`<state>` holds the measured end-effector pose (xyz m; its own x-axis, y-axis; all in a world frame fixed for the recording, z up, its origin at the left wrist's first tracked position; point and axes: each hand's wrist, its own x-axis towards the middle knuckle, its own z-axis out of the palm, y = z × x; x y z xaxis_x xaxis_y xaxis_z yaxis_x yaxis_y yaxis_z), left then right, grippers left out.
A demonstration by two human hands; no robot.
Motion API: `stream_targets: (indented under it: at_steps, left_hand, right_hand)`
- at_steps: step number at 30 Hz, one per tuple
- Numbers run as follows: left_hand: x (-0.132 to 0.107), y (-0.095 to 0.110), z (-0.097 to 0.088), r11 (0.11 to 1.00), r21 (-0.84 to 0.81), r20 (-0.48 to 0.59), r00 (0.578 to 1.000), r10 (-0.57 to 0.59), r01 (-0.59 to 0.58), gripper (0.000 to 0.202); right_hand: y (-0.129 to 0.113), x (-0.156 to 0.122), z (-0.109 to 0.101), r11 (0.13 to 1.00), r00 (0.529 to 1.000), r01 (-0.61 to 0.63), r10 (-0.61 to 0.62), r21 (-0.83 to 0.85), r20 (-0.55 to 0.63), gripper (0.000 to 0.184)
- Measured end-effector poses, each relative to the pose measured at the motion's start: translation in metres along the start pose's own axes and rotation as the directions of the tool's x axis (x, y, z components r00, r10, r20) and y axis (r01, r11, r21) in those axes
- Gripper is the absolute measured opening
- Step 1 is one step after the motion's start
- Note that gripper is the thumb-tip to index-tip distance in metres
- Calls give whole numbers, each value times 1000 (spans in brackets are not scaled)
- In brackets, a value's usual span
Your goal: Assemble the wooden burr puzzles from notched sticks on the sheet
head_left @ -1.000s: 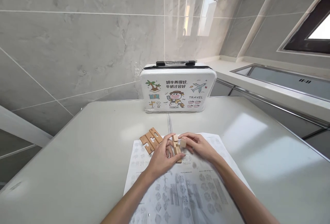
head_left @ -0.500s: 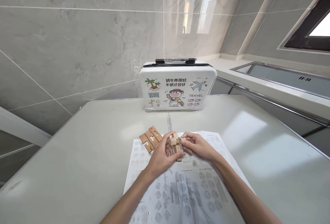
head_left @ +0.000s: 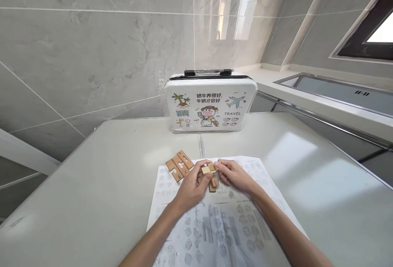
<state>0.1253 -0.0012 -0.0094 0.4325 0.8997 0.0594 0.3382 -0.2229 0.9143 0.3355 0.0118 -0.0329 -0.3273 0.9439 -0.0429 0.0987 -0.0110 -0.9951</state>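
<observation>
My left hand grips a small wooden block puzzle made of interlocking light pieces, its thumb pressed on the near side. From the other side, my right hand pinches the puzzle's right edge between thumb and fingers. Just below the puzzle, another wooden piece lies over the paper, partly covered by the hands. To the left rest flat brown wooden pieces with cut-outs and numbers, side by side. Printed diagrams cover the paper sheet under my hands.
A white case with cartoon prints and a black handle stands at the back of the pale table, before the tiled wall. A counter with a sink runs along the right.
The puzzle has been turned in my hands and shows different faces. My left thumb has moved up onto it, and more of the piece below is visible.
</observation>
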Motion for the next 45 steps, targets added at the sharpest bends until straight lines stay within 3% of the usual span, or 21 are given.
stream_targets:
  at_steps: [11, 16, 20, 23, 28, 31, 40, 45]
  left_hand:
    - [2, 5, -1, 1000, -22, -54, 999, 4, -5, 40]
    - [-1, 8, -1, 999, -35, 20, 1000, 20, -19, 76]
    - [-1, 10, 1, 998, -56, 26, 1000, 11, -10, 68]
    - [-1, 10, 3, 998, -62, -32, 999, -12, 10, 69]
    - [3, 7, 6, 991, -99, -162, 981, -103, 88, 69]
    - [5, 4, 7, 984, -153, -215, 968, -127, 95, 72]
    - [10, 1, 7, 977, -188, -284, 947, -150, 99, 72]
    - [10, -1, 7, 979, -177, -278, 949, -147, 100, 72]
  right_hand:
    - [-6, -1, 7, 992, 1000, -6, 5, -127, -10, 75]
    - [-5, -1, 8, 992, 998, -20, 14, -125, -53, 78]
    - [-3, 0, 9, 991, 997, -17, 7, -135, -77, 80]
    - [-3, 0, 8, 986, 990, -3, -20, -164, -142, 80]
    - [-1, 2, 6, 949, 950, 5, -103, -315, -295, 64]
    - [1, 1, 7, 904, 934, -18, -137, -427, -330, 50]
    - [-2, -2, 12, 773, 971, 26, -170, -634, -167, 15]
    - [-6, -4, 13, 735, 978, 53, -176, -676, -114, 11]
